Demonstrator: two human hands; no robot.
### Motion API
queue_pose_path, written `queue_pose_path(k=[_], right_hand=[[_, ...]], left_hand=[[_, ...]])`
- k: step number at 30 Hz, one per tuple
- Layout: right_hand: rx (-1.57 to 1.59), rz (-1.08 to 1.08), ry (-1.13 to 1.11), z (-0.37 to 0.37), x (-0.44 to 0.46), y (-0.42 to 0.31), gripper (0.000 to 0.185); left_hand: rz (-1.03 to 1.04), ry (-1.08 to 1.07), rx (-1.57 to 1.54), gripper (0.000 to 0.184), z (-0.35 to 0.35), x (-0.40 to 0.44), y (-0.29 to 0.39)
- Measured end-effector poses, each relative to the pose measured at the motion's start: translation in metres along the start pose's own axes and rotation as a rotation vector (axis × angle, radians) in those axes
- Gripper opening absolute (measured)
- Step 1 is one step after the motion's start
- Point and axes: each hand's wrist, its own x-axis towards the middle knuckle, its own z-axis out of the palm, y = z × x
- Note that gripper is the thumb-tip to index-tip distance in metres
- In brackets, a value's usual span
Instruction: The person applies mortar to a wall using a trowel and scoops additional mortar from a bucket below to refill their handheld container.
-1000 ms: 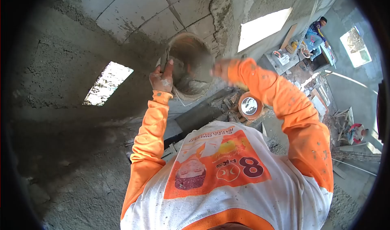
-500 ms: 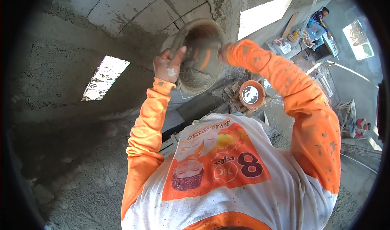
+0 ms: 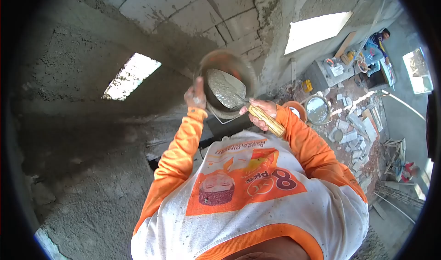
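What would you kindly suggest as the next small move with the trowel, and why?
Perhaps the right hand should lift the trowel, kept level, clear of the bucket: it looks loaded with wet grey mortar, while the left hand holds the bucket's side.

White glare fills the window openings (image 3: 318, 31); the left wall (image 3: 73, 71) is in dim shadow. The bucket (image 3: 232, 61) looks slightly blurred; edges curve into black.
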Motion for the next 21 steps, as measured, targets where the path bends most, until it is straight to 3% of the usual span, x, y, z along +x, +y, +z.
queue_pose_path(k=[1,5,7,8,9,11,14,17,18,20,21], right_hand=[[-0.023,-0.013,0.009,0.0,-0.001,-0.003,0.049],[-0.058,-0.111,0.288,-0.001,0.01,-0.044,0.049],[-0.121,-0.249,0.188,0.02,0.008,-0.085,0.046],[-0.096,-0.312,0.102,0.038,0.003,-0.101,0.045],[-0.13,-0.334,0.098,0.064,-0.009,-0.12,0.045],[-0.321,-0.624,0.206,0.137,-0.045,-0.156,0.044],[-0.851,-1.43,0.262,0.232,-0.074,-0.18,0.044],[-0.957,-2.031,0.554,0.297,-0.084,-0.206,0.039],[-0.971,-2.037,0.539,0.309,-0.086,-0.224,0.039],[-0.742,-2.509,0.606,0.331,-0.087,-0.257,0.03],[-0.75,-2.514,0.589,0.342,-0.085,-0.276,0.03]], left_hand=[[0.032,0.085,0.038,0.058,-0.003,0.0,-0.011],[-0.372,0.276,-0.119,0.056,-0.006,-0.003,-0.025],[-0.375,0.264,-0.182,0.064,-0.02,-0.003,-0.04],[-0.265,0.361,-0.23,0.06,-0.024,-0.012,-0.044],[-0.278,0.394,-0.078,0.064,-0.034,-0.009,-0.073],[-0.286,0.48,-0.039,0.077,-0.04,-0.024,-0.068],[-0.246,0.454,-0.035,0.075,-0.059,-0.025,-0.111],[-0.241,0.435,-0.101,0.069,-0.073,-0.042,-0.091],[-0.234,0.451,-0.079,0.067,-0.076,-0.047,-0.084],[-0.221,0.474,-0.069,0.064,-0.082,-0.05,-0.08],[-0.198,0.488,-0.065,0.063,-0.084,-0.051,-0.081]])
